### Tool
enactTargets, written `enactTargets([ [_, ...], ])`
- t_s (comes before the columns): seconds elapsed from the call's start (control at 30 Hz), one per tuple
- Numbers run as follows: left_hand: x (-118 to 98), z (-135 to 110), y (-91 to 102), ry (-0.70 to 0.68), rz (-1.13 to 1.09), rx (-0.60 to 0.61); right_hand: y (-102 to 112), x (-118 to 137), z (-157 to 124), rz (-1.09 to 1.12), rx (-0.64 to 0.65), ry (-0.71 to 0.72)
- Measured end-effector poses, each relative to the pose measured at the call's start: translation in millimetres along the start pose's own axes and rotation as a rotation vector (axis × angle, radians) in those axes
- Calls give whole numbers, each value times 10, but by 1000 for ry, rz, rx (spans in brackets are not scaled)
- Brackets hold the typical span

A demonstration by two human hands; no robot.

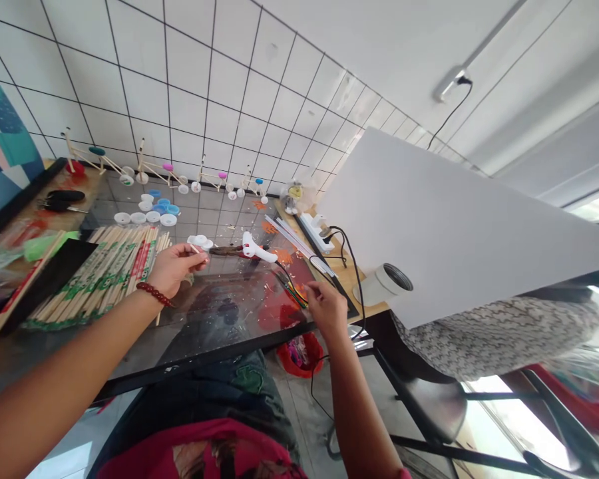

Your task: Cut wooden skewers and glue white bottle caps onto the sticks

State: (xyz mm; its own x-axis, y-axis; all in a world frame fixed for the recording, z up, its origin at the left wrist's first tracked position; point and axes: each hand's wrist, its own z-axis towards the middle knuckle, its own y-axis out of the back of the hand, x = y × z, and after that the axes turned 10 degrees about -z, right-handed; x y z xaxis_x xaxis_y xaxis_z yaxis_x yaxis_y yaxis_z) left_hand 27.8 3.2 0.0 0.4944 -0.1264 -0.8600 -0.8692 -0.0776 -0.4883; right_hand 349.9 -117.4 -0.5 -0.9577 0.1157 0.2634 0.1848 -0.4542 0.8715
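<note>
My left hand (pixel 174 267) is closed in a pinch on a short pale stick (pixel 194 249), above the glass-topped table (pixel 204 319). White bottle caps (pixel 199 242) lie just beyond its fingertips. To the right of them are dark-jawed pliers (pixel 227 251) and a white glue gun (pixel 257 249) with a black cord. Near the table's right edge, my right hand (pixel 328 307) has its fingers pressed together. Whatever they hold, if anything, is too small to make out. Thin green and yellow items (pixel 295 295) lie by its fingertips.
Wrapped chopsticks (pixel 104 266) are piled at left. Stick-and-cap models (pixel 167 167) stand along the tiled wall, with loose white and blue caps (pixel 154 216) before them. A power strip (pixel 317 229), a white tube (pixel 384 283) and a large white board (pixel 429 213) are at right; a red bin (pixel 299 352) stands below.
</note>
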Motion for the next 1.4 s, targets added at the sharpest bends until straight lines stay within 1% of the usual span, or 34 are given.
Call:
enactTargets([
  [0.1, -54, 27, 8, -70, -93, -58, 34, 50, 261, -1, 87, 54],
  [0.17, -82, 60, 24, -115, -149, -112, 13, 169, 414, -15, 128, 126],
  [0.27, -96, 110, 49, -175, -174, -207, -122, 442, 609, -130, 211, 316],
  [0.3, -95, 121, 53, -187, -169, -232, -190, 536, 672, -180, 231, 355],
  [0.33, -91, 127, 54, -193, -161, -251, -265, 623, 734, -227, 247, 366],
  [0.4, -79, 125, 47, -189, -148, -263, -417, 759, 848, -313, 280, 337],
  [0.5, -57, 104, 27, -185, -135, -259, -612, 843, 962, -383, 340, 322],
  [0.57, -43, 91, 18, -188, -119, -250, -698, 815, 997, -362, 339, 306],
  [0.6, -36, 87, 17, -190, -112, -245, -725, 777, 1010, -325, 321, 270],
  [0.67, -24, 83, 17, -195, -107, -233, -740, 656, 1045, -222, 265, 144],
  [0.77, -12, 80, 21, -196, -113, -221, -677, 402, 1148, -90, 235, -69],
  [0.83, -7, 79, 21, -195, -115, -215, -607, 227, 1232, -71, 272, -134],
  [0.93, -3, 81, 20, -194, -109, -211, -540, 41, 1316, -80, 319, -150],
  [1.0, -3, 84, 21, -197, -101, -214, -556, -6, 1332, -83, 345, -147],
  [1.17, -12, 100, 36, -197, -115, -231, -707, 34, 1330, -109, 354, -145],
  [1.23, -25, 113, 48, -204, -127, -247, -717, 45, 1326, -127, 355, -156],
  [1.33, -57, 139, 71, -218, -135, -270, -610, 55, 1244, -151, 361, -178],
  [1.4, -78, 158, 85, -238, -149, -285, -498, 110, 1121, -177, 263, -178],
])
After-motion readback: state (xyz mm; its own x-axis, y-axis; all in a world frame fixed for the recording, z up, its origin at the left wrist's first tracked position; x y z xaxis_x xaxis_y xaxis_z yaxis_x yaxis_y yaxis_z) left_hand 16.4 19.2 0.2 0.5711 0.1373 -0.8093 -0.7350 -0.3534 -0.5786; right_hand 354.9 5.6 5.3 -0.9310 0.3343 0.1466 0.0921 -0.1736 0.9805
